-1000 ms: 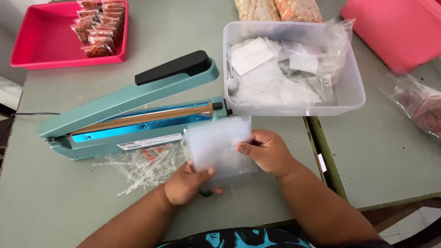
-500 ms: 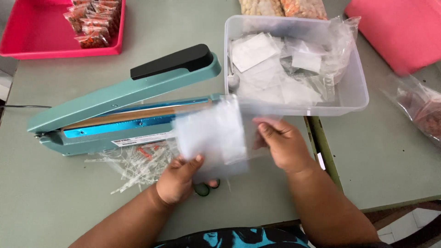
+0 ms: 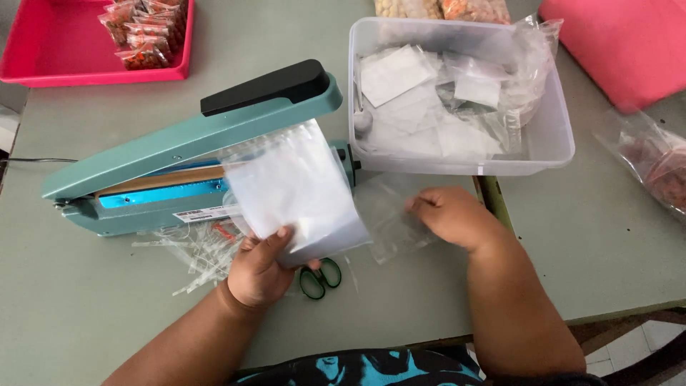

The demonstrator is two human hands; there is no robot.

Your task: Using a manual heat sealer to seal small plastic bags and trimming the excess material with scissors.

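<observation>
While our left hand rises just in front of the teal heat sealer, its fingers curl around the lower edge of a stack of clear plastic bags, thumb on top, so the stack stands tilted up and covers part of the sealer's base. We see our left forearm come in from the lower left, wrist bent upward. Our right hand lies to the right of the sealer, palm down, forearm slanting in from the lower right; its fingertips pinch the edge of a single clear bag, which lies flat on the grey-green table between our two hands. Green-handled scissors rest on the table in front of the sealer, just beside our left hand and partly under the stack. Cut plastic strips are scattered along the sealer's front edge. Right of the sealer, behind our right hand, stands a clear plastic tub holding more bags. Behind the sealer sits a pink tray
</observation>
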